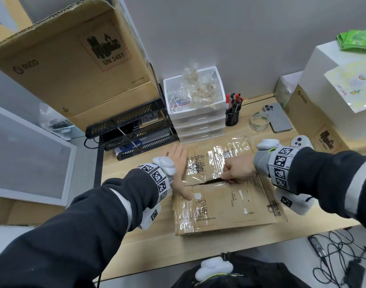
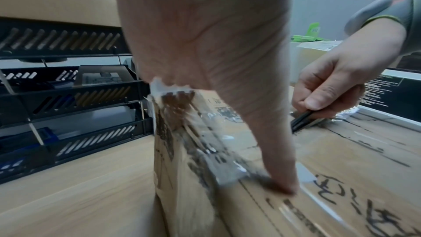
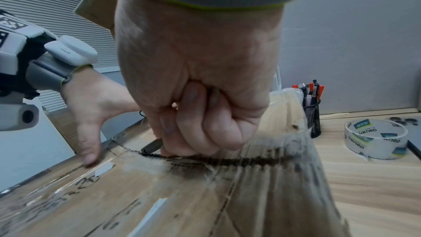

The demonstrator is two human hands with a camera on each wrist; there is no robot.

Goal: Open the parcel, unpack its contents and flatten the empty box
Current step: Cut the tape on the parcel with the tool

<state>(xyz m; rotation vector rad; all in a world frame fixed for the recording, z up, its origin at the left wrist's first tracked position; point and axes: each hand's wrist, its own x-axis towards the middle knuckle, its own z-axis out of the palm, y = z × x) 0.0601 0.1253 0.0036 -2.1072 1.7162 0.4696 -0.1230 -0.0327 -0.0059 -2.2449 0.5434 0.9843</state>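
- Parcel point(image 1: 227, 196) lies flat on the wooden desk point(image 1: 198, 244), in the middle of the head view, between my two wrists; it is a low brown cardboard box, worn and creased, scrawled with black marker and wrapped in wrinkled clear tape point(image 1: 217, 159) that shines across its far half and down its left end.
- Progress, as I judge it, is early; the centre seam point(image 1: 207, 182) gapes dark over a short stretch just left of my right hand, while the flaps are not lifted, nothing is unpacked and the box is not flattened.
- My right hand point(image 1: 239, 168) is clenched round a slim dark cutter point(image 2: 301, 121), its tip down in the seam; whether a blade is out I cannot tell.
- My left hand point(image 1: 179, 163) grasps nothing; fingers straight over the box's left edge at mid-left of the frame, thumb point(image 2: 279, 174) pressed on the near flap beside a white sticker scrap point(image 3: 103, 168), steadying the box.
- Left to do, by my reckoning: finish the slit along the seam and the taped ends, fold the flaps back, empty the box, then cut the bottom tape and press it flat.
- Cardboard looks soft and tired, so I expect it to tear raggedly rather than cut clean.
- Beyond the box, at upper right of the frame, sit a tape roll point(image 1: 259, 121), a phone point(image 1: 278, 117) and a pen cup point(image 1: 232, 117).
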